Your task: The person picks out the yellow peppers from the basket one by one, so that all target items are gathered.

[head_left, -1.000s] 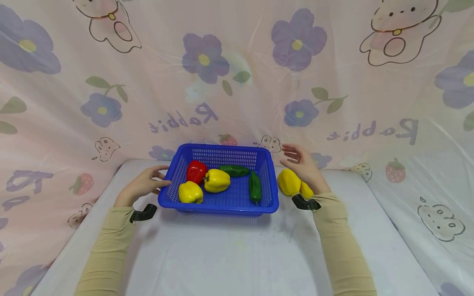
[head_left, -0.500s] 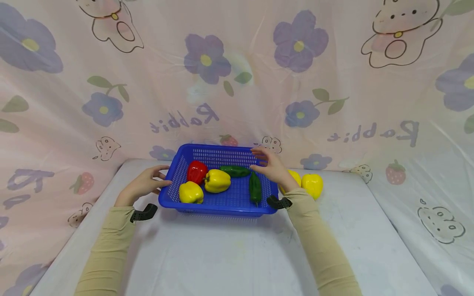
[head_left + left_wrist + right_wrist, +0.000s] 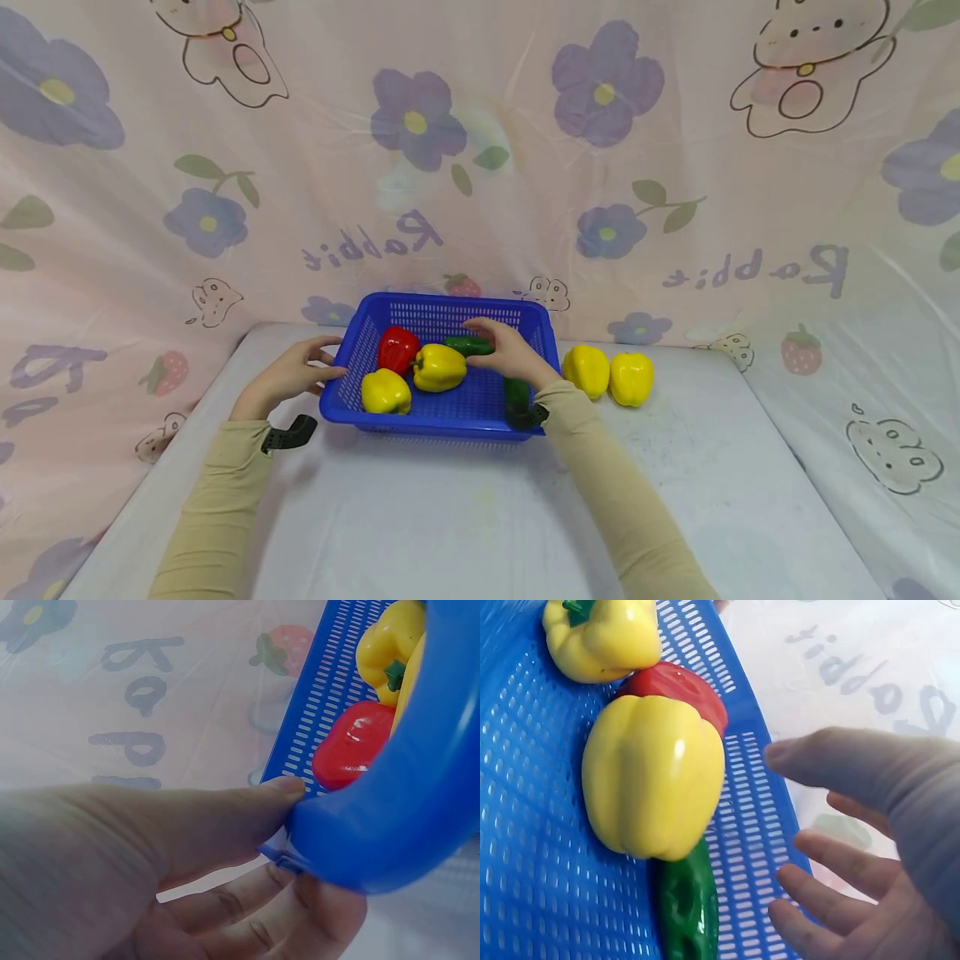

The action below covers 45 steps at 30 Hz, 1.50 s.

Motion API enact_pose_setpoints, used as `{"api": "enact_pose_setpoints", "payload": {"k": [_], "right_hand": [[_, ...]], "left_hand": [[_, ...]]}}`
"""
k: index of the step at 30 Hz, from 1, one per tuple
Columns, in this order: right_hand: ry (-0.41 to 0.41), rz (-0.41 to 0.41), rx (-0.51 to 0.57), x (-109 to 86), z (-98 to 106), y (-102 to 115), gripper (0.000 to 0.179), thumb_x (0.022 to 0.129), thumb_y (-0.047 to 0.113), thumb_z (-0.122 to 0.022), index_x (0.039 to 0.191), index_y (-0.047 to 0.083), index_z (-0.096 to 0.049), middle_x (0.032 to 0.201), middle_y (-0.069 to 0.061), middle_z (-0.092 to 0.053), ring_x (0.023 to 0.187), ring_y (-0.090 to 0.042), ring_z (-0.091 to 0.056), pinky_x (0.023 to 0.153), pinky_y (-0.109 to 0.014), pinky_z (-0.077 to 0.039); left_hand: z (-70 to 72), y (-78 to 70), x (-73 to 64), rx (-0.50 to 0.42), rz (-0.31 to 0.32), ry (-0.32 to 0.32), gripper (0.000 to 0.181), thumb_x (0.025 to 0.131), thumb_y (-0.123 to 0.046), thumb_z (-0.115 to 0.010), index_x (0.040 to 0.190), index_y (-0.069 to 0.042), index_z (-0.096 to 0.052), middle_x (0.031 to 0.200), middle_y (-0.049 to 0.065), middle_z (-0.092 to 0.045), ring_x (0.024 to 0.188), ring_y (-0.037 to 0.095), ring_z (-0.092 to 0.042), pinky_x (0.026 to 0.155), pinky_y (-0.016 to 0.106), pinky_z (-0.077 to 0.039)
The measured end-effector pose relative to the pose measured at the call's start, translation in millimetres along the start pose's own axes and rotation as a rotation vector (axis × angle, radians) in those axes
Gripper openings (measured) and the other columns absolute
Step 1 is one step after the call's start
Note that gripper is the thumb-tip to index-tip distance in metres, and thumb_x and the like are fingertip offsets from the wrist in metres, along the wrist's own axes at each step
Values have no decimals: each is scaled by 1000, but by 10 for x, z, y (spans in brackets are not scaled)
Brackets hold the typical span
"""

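My left hand (image 3: 288, 377) grips the left end of a blue plastic basket (image 3: 442, 425), thumb over the rim and fingers curled underneath, as the left wrist view shows. Inside the basket are a red bell pepper (image 3: 397, 348), a yellow bell pepper (image 3: 440, 368) in the middle and another yellow bell pepper (image 3: 386, 392) at the front left. A long green pepper (image 3: 467, 345) lies along the back wall; a second green pepper (image 3: 516, 392) is partly hidden under my right wrist. My right hand (image 3: 508, 352) hovers over the basket with fingers spread, holding nothing, close to the middle yellow pepper.
Two more yellow bell peppers, one (image 3: 587, 372) near the basket and one (image 3: 632, 379) farther right, sit on the white-covered table (image 3: 450, 525). A printed curtain (image 3: 495, 225) rises right behind the basket.
My right hand has moved left from above the yellow peppers on the table to over the basket, uncovering those peppers. My left hand has stayed on the basket's rim.
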State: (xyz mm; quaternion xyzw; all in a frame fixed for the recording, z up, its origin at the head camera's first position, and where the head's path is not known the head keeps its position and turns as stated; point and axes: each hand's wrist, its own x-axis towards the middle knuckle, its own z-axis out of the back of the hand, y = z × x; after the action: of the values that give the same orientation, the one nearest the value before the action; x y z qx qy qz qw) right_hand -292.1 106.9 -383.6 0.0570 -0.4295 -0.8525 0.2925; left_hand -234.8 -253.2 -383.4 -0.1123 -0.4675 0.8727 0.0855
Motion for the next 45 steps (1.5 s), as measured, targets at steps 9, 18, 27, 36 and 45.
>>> {"api": "enact_pose_setpoints", "payload": {"k": [9,18,27,36,45], "right_hand": [[75,-67,-4,106,-99,80,62,83,8,-74,139,4,-47,141,-11,-46,130,-34,-41,107,-46,-33],[164,-106,-40,205,-117,120,62,82,10,-75,138,8,-48,140,-16,-47,128,-34,-43,106,-46,-35],[205,-161,-55,285,-173,136,59,82,13,-76,136,10,-51,138,-14,-50,127,-31,-45,106,-43,-36],[233,-180,-94,320,-231,214,60,81,10,-76,136,9,-51,138,-13,-49,127,-30,-44,108,-41,-34],[255,-202,-102,374,-271,207,63,80,11,-77,137,8,-51,139,-13,-48,125,-29,-45,107,-41,-34]], "left_hand": [[-6,-3,-6,4,4,-6,65,93,-15,-64,145,3,-31,110,25,-54,82,26,-64,72,38,-57],[-6,4,13,10,6,-7,65,93,-15,-64,145,3,-30,110,25,-55,82,26,-65,72,38,-58],[-1,7,24,2,2,-1,65,93,-14,-63,145,4,-30,109,25,-55,81,26,-65,71,38,-58],[-4,23,13,1,14,-2,65,92,-16,-65,145,2,-31,111,25,-55,82,27,-65,71,38,-58],[3,21,27,-27,-4,12,66,92,-14,-64,145,4,-29,108,25,-55,80,27,-65,69,39,-58]]}}
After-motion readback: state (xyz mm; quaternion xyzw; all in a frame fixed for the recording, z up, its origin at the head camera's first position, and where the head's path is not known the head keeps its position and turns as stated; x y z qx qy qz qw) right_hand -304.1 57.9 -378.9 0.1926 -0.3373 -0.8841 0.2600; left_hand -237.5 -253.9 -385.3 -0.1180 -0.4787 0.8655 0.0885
